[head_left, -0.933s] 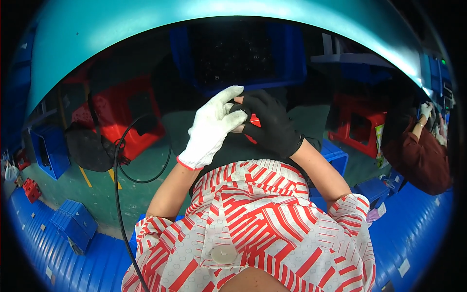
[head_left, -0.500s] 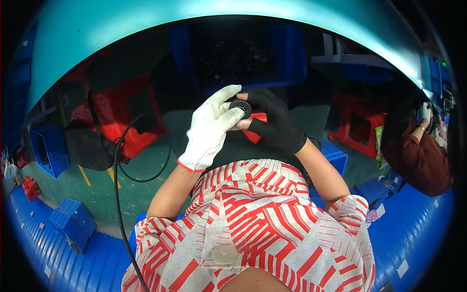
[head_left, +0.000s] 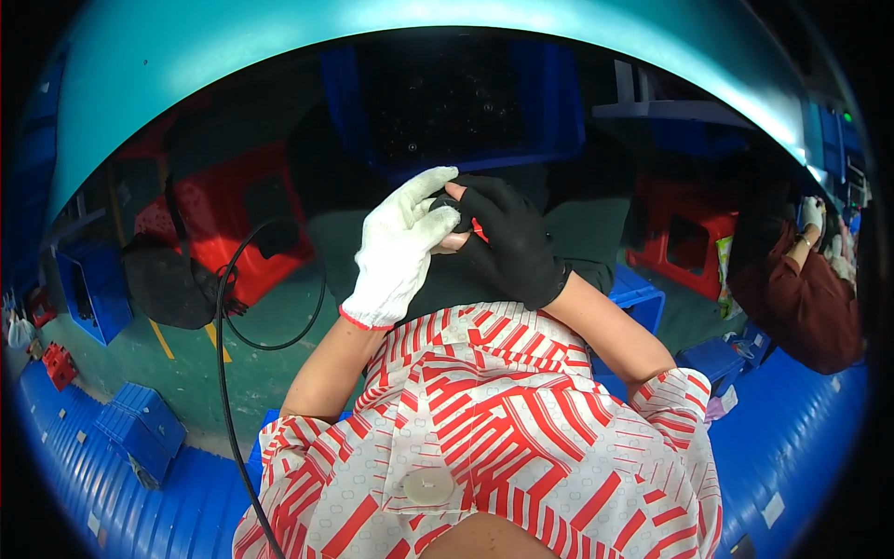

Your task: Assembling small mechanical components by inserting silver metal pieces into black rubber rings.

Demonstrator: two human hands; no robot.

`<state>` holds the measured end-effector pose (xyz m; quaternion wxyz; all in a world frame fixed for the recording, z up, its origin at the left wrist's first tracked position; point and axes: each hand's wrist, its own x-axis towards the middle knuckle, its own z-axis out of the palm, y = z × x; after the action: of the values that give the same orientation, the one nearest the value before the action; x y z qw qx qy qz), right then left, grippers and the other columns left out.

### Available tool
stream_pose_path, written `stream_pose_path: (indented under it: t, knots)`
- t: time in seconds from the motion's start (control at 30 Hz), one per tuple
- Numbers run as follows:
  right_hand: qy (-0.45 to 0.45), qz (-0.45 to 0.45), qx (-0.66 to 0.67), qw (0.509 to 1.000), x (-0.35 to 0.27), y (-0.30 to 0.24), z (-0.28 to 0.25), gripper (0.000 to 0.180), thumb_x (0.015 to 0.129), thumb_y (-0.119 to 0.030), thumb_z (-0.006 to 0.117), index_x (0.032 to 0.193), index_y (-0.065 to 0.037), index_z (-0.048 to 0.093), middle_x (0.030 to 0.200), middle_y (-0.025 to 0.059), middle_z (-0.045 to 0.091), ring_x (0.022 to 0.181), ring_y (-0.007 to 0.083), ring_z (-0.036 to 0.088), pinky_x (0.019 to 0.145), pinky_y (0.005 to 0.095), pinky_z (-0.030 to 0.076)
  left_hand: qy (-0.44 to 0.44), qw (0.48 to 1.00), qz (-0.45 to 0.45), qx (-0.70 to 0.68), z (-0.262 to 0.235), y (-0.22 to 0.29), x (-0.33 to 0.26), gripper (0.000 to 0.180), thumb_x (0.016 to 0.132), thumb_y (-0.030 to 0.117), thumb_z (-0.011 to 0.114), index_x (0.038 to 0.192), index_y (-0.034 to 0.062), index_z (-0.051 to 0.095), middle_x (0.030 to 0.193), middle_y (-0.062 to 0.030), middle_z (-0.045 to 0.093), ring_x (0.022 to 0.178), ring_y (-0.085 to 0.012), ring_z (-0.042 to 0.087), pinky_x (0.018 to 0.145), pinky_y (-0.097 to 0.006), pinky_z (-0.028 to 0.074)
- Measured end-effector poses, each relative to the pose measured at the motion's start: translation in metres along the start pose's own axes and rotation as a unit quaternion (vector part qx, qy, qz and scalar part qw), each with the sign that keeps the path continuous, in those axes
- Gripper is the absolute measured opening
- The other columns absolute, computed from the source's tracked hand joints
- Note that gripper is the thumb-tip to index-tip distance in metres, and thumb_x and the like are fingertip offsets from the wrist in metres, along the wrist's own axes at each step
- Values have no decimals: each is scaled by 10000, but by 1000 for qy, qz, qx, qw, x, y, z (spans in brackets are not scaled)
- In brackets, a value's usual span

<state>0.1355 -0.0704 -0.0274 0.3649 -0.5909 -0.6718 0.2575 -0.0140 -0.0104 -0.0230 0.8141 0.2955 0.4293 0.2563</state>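
My left hand [head_left: 393,250], in a white knit glove with a red-edged cuff, holds a small black ring-shaped part [head_left: 450,211] between thumb and fingers. My right hand [head_left: 518,244] wears a black glove that leaves some fingertips bare. It is curled against the ring from the right, its fingertips meeting it. Inside its grip a sliver of a red object [head_left: 480,230] shows; most of that object is hidden, so its kind does not show. Both hands are together over my lap.
Beyond my hands stands a blue bin [head_left: 549,140] with small dark pieces, under a teal table edge [head_left: 447,17]. Red stools [head_left: 228,210] stand on both sides. A black cable [head_left: 223,373] runs down my left. At far right a person [head_left: 810,298] works in white gloves.
My right hand has turned and closed in over the ring. Much less of the red object shows, and the ring is more covered. My left hand has barely moved.
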Motion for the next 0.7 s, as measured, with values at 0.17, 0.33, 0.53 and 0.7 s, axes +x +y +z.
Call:
stream_pose_path:
  t: [0.17,0.33,0.53,0.7]
  knots:
    - [-33,32,27,999,-2,5,-3,524,813,-167,678,1288,-42,496,1223,172,525,1041,320,566,866,368,463,7,1000,14,-16,3,-4,3,483,856,-1,581,1308,-78,426,941,-148,633,734,-142,668,724,-238,554]
    - [-32,65,63,995,-2,1,-1,478,827,-196,681,1240,-20,518,1203,187,537,1041,324,573,870,361,475,10,1000,7,-21,3,-6,6,496,860,-1,576,1321,-77,412,969,-162,634,727,-145,670,704,-230,556]
    - [-25,60,108,992,2,12,-4,511,800,-196,699,1250,-39,514,1187,173,545,1039,315,574,870,360,473,-4,998,-1,57,6,10,7,508,862,3,570,1329,-85,391,966,-175,629,734,-152,669,715,-238,563]
    - [-112,47,57,991,9,14,-24,524,774,-152,721,1245,-29,526,1134,152,574,1004,282,590,859,345,471,-33,999,-30,-29,3,13,8,524,863,6,564,1339,-92,367,920,-159,622,803,-168,663,745,-252,559]
